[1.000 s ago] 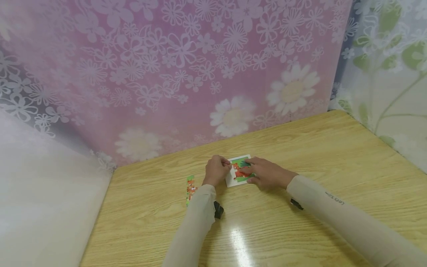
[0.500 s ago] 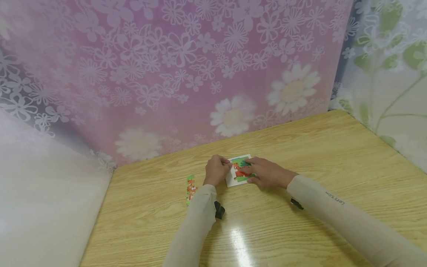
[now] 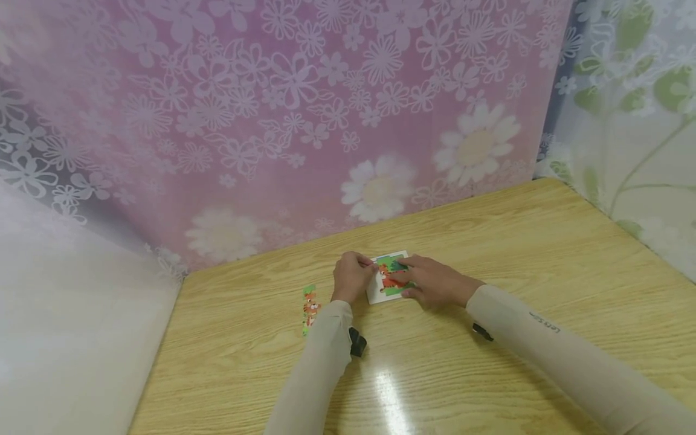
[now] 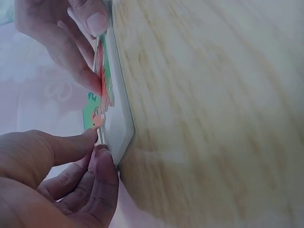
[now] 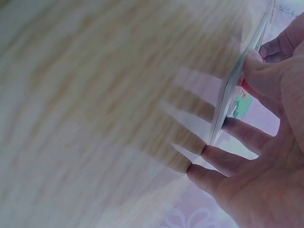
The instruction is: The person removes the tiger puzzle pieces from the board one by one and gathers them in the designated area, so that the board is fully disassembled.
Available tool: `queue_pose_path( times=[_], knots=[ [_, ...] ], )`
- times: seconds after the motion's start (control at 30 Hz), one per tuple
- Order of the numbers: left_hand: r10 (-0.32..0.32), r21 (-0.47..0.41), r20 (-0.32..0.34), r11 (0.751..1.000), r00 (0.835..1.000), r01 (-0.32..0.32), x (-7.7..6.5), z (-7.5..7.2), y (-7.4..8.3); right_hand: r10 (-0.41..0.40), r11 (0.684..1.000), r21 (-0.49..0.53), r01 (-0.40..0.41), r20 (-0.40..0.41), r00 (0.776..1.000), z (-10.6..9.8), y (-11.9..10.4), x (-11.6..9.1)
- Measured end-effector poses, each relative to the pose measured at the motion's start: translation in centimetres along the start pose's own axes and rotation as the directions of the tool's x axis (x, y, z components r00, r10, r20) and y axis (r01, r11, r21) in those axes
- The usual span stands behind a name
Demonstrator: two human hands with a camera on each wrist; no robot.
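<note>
Little differs from a second ago (fine alignment, apparently): the left hand [image 3: 353, 279] pinches a tiger-print piece [image 4: 97, 120] at the white board [image 3: 376, 296] on the counter [image 3: 489, 368], the right hand [image 3: 439, 284] resting there, fingers spread.

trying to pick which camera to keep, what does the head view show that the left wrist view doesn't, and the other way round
Only the head view: a narrow green-and-orange tiger strip to the left of the left hand, the person's long beige sleeves and a black device by the left cuff.

Only the left wrist view: the white square board almost edge-on, and curled left-hand fingers that the head view hides.

Both: the two hands, the board with its green-and-orange picture, the right hand over it, and the yellow wood-grain table.
</note>
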State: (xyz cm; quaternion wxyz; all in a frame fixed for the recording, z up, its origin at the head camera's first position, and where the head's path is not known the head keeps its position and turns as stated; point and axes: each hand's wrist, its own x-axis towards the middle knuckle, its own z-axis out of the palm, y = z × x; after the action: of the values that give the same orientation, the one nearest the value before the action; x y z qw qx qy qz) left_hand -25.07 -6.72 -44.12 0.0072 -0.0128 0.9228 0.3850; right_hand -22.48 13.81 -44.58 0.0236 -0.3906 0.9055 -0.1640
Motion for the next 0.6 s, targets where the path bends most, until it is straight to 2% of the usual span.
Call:
queue_pose_path(
  times=[0.27,0.6],
  knots=[
    [-0.02,-0.052,0.008,0.998,1.0,0.02,0.1,-0.16,0.02,0.004,1.0,0.002,-0.004,0.009,1.0,0.12,0.25,0.09],
    [0.005,-0.085,0.01,0.996,1.0,-0.004,0.37,0.02,-0.55,0.01,1.0,0.007,-0.01,0.006,1.0,-0.05,0.09,-0.09]
  ],
)
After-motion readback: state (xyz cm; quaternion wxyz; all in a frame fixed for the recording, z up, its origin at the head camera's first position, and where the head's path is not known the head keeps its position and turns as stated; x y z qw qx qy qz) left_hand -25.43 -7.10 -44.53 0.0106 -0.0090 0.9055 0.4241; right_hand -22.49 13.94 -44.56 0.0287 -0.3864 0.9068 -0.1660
